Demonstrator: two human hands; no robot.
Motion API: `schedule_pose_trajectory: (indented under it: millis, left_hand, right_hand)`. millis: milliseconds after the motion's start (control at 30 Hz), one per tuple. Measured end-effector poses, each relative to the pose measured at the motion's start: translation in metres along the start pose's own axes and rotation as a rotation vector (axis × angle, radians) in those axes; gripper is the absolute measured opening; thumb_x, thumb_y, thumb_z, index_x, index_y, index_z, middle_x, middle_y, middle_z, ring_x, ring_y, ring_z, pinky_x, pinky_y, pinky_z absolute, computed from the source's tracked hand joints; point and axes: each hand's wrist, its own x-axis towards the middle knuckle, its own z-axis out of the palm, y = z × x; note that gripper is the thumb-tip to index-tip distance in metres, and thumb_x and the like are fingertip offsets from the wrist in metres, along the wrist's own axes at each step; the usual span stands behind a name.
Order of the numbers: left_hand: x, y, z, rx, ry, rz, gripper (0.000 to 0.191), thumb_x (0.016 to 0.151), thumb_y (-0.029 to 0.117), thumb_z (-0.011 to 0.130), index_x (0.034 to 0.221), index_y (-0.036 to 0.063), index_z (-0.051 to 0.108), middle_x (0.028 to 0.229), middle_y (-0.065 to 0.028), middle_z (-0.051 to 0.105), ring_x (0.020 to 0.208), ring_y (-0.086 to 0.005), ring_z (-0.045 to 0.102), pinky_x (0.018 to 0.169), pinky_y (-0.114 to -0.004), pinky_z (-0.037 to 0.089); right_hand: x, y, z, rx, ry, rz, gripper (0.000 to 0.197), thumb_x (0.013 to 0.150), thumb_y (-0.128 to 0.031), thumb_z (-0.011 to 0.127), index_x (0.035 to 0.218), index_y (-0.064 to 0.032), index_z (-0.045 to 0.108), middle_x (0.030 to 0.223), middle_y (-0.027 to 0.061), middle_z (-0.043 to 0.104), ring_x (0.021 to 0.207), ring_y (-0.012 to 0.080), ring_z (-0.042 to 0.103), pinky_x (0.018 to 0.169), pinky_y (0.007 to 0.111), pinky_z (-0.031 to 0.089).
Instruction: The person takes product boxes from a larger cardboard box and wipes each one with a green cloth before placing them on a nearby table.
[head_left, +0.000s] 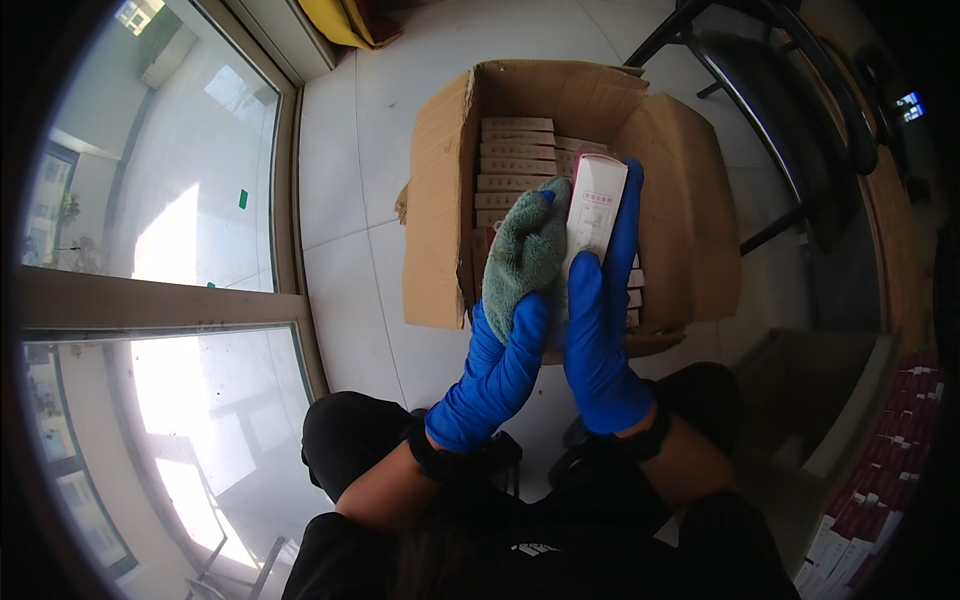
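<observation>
Both my hands wear blue gloves and are raised over an open cardboard box (439, 225) on the floor. My right hand (609, 322) grips a slim white carton (592, 202) with a pinkish-red edge; it bears writing. A green terry cloth (523, 251) is bunched in my left hand (499, 364), close against the carton's left side. Whether the cloth touches the carton I cannot tell. Inside the box, similar small cartons (517, 165) lie in stacked rows, partly hidden by my hands and the cloth.
A glass door (292, 187) with a metal frame stands at the left. To the right are a black chair (780, 127) and a grey bin (847, 405). Many red-and-white cartons (870, 495) are packed at the lower right. Yellow fabric (337, 22) rests at the top.
</observation>
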Motion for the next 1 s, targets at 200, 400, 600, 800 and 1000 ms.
schedule_pose_trajectory:
  millis: [200, 400, 600, 800, 1000]
  left_hand:
    - [-0.003, -0.016, -0.012, -0.034, 0.044, -0.327, 0.073, 0.082, 0.055, 0.047, 0.132, 0.0061, 0.03, 0.124, -0.0138, 0.044, 0.112, -0.0238, 0.046, 0.092, -0.035, 0.039]
    - [0.006, 0.006, -0.016, -0.461, 0.271, -0.393, 0.064, 0.087, 0.049, 0.041, 0.13, 0.003, 0.03, 0.124, -0.0189, 0.04, 0.114, -0.0311, 0.043, 0.094, -0.046, 0.039]
    - [0.02, 0.013, -0.039, -0.58, 0.352, -0.272, 0.058, 0.088, 0.045, 0.041, 0.127, 0.0019, 0.034, 0.121, -0.0186, 0.044, 0.11, -0.0301, 0.047, 0.089, -0.043, 0.043]
    - [0.023, 0.01, -0.04, -0.581, 0.316, -0.284, 0.067, 0.086, 0.05, 0.043, 0.129, 0.0003, 0.029, 0.121, -0.0217, 0.043, 0.108, -0.0347, 0.049, 0.085, -0.047, 0.047]
    - [0.023, 0.011, -0.038, -0.569, 0.272, -0.301, 0.068, 0.086, 0.049, 0.044, 0.129, -0.0007, 0.029, 0.122, -0.0226, 0.042, 0.11, -0.0348, 0.048, 0.088, -0.046, 0.045]
  right_hand:
    - [0.026, -0.007, -0.032, 0.115, 0.087, 0.212, 0.068, 0.088, -0.051, 0.037, 0.138, -0.0104, 0.017, 0.126, 0.0149, 0.042, 0.112, 0.0233, 0.047, 0.09, 0.032, 0.042]
    - [0.046, 0.002, -0.08, 1.202, -0.133, 0.562, 0.073, 0.086, -0.044, 0.045, 0.137, -0.0022, 0.012, 0.137, 0.0228, 0.022, 0.127, 0.0321, 0.027, 0.102, 0.042, 0.029]
    - [0.041, -0.013, -0.068, 1.239, -0.21, 0.485, 0.079, 0.081, -0.044, 0.05, 0.135, 0.0024, 0.015, 0.134, 0.0261, 0.026, 0.124, 0.0362, 0.031, 0.103, 0.042, 0.029]
    - [0.039, -0.026, -0.062, 1.08, -0.363, 0.421, 0.09, 0.072, -0.037, 0.063, 0.137, -0.0023, 0.011, 0.141, 0.0224, 0.011, 0.13, 0.0371, 0.018, 0.105, 0.045, 0.024]
    - [0.038, -0.024, -0.063, 1.065, -0.472, 0.466, 0.094, 0.068, -0.031, 0.067, 0.138, -0.0042, 0.011, 0.141, 0.0259, 0.006, 0.129, 0.0405, 0.016, 0.105, 0.047, 0.023]
